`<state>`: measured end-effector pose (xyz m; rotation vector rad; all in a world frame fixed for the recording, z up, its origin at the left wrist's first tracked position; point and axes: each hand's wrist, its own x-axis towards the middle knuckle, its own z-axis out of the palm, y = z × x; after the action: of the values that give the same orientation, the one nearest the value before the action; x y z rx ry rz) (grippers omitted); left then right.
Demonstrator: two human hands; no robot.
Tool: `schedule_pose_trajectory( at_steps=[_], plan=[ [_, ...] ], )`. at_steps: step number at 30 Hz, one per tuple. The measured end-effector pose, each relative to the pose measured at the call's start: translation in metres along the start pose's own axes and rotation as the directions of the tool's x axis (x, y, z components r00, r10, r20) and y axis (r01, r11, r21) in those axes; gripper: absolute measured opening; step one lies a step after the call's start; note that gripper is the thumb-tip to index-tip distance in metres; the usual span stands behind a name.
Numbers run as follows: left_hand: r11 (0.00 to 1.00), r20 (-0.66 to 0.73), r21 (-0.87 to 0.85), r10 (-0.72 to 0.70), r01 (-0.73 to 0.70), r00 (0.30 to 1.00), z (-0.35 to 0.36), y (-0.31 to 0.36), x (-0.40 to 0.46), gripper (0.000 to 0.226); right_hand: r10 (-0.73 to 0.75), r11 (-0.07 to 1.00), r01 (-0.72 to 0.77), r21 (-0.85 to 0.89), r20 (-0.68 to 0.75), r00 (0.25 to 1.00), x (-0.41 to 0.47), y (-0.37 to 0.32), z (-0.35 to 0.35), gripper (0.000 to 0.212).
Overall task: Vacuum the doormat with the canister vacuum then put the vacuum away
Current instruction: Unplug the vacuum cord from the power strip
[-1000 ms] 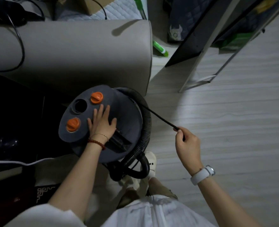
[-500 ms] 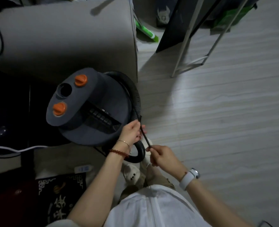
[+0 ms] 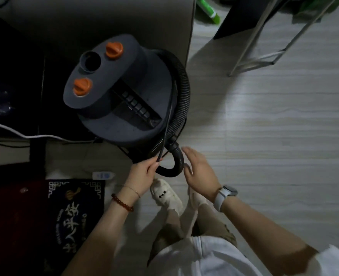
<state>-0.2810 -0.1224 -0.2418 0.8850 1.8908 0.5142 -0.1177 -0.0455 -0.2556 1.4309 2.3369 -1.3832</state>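
Pinching the thin black cord (image 3: 167,124) between thumb and fingertips, the person's left hand (image 3: 142,174) sits low against the near side of the canister vacuum (image 3: 120,90), the fingers curled round the cord just where it comes down off the drum. From those fingers the cord runs straight up and away along the right flank of the drum, lying just inside the ribbed black hose (image 3: 183,100). The hose wraps round that same flank and curls into a tight loop right beside the left fingertips, between the two hands.

The right hand (image 3: 199,172) is flat and slack, fingers straight and together, holding nothing; its fingertips lie right at the outer curve of the hose loop (touching or a hair short of it, I cannot tell). A pale watch (image 3: 225,195) sits on that wrist, a red bead bracelet (image 3: 122,203) and a thin chain on the other.

The vacuum stands on the floor beyond the left fingers, dark grey, with two orange knobs (image 3: 114,49) and an open round port on its top, backed against a grey upholstered block (image 3: 104,18). The dark doormat (image 3: 73,212) with pale characters lies on the near side of the left hand and further out past its wrist, well apart from the vacuum. Beneath both hands are the person's pale slippers (image 3: 165,194) on the light plank floor (image 3: 274,136). A white cable (image 3: 15,131) trails across the dark area far out past the left hand
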Motion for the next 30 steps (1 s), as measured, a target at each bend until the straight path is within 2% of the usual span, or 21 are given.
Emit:
schedule_pose_trajectory(
  at_steps=[1, 3, 5, 7, 9, 12, 14, 16, 18, 20, 22, 24, 25, 28, 30],
  plan=[
    [0.986, -0.009, 0.162, 0.044, -0.042, 0.999, -0.003, -0.008, 0.005, 0.034, -0.077, 0.995, 0.072, -0.073, -0.062, 0.995, 0.010, -0.003, -0.001, 0.054],
    [0.936, 0.020, 0.351, 0.019, -0.025, 1.000, -0.007, -0.022, 0.020, 0.037, -0.250, 0.936, 0.213, -0.279, -0.105, 0.962, 0.034, -0.003, 0.001, 0.060],
    [0.902, 0.040, 0.431, -0.017, -0.001, 0.999, -0.007, -0.036, 0.036, 0.033, -0.337, 0.814, 0.310, -0.491, 0.036, 0.941, 0.057, -0.005, 0.000, 0.067],
    [0.882, 0.014, 0.472, -0.030, 0.020, 0.999, -0.005, -0.049, 0.050, 0.032, -0.286, 0.701, 0.368, -0.611, 0.232, 0.930, 0.077, 0.000, -0.003, 0.068],
    [0.837, -0.067, 0.540, -0.057, 0.085, 0.996, -0.003, -0.060, 0.062, 0.032, -0.195, 0.627, 0.385, -0.677, 0.343, 0.919, 0.088, 0.009, -0.007, 0.068],
    [0.756, -0.271, 0.588, -0.152, 0.289, 0.950, 0.004, -0.068, 0.071, 0.035, -0.228, 0.598, 0.400, -0.694, 0.331, 0.916, 0.094, 0.020, -0.003, 0.074],
    [0.768, -0.373, 0.486, -0.249, 0.417, 0.894, 0.010, -0.070, 0.069, 0.039, -0.231, 0.560, 0.391, -0.730, 0.316, 0.920, 0.093, 0.019, 0.001, 0.082],
    [0.821, -0.437, 0.332, -0.303, 0.465, 0.847, 0.012, -0.070, 0.062, 0.037, -0.234, 0.579, 0.379, -0.722, 0.298, 0.925, 0.091, 0.014, 0.000, 0.082],
    [0.884, -0.501, 0.164, -0.309, 0.439, 0.809, 0.009, -0.066, 0.051, 0.035, -0.257, 0.627, 0.391, -0.674, 0.295, 0.920, 0.089, 0.005, -0.005, 0.073],
    [0.935, -0.576, 0.065, -0.251, 0.350, 0.778, 0.000, -0.057, 0.038, 0.043, -0.226, 0.780, 0.325, -0.535, 0.242, 0.943, 0.087, -0.005, -0.011, 0.059],
    [0.969, -0.658, 0.072, -0.131, 0.235, 0.742, -0.014, -0.048, 0.029, 0.049, -0.263, 0.894, 0.273, -0.354, 0.078, 0.962, 0.086, -0.023, -0.018, 0.055],
    [0.987, -0.726, 0.089, -0.028, 0.134, 0.687, -0.033, -0.039, 0.029, 0.044, -0.310, 0.929, 0.276, -0.247, -0.111, 0.944, 0.095, -0.044, -0.022, 0.052],
    [0.991, -0.750, 0.090, 0.004, 0.097, 0.662, -0.043, -0.034, 0.032, 0.043, -0.326, 0.929, 0.285, -0.238, -0.159, 0.932, 0.104, -0.057, -0.022, 0.054],
    [0.989, -0.775, 0.135, 0.066, 0.063, 0.629, -0.073, -0.027, 0.049, 0.053, -0.338, 0.930, 0.297, -0.215, -0.190, 0.922, 0.131, -0.099, -0.016, 0.063],
    [0.981, -0.756, 0.183, 0.102, 0.060, 0.647, -0.090, -0.028, 0.065, 0.061, -0.279, 0.949, 0.251, -0.188, -0.136, 0.951, 0.147, -0.119, -0.006, 0.066]
  ],
)
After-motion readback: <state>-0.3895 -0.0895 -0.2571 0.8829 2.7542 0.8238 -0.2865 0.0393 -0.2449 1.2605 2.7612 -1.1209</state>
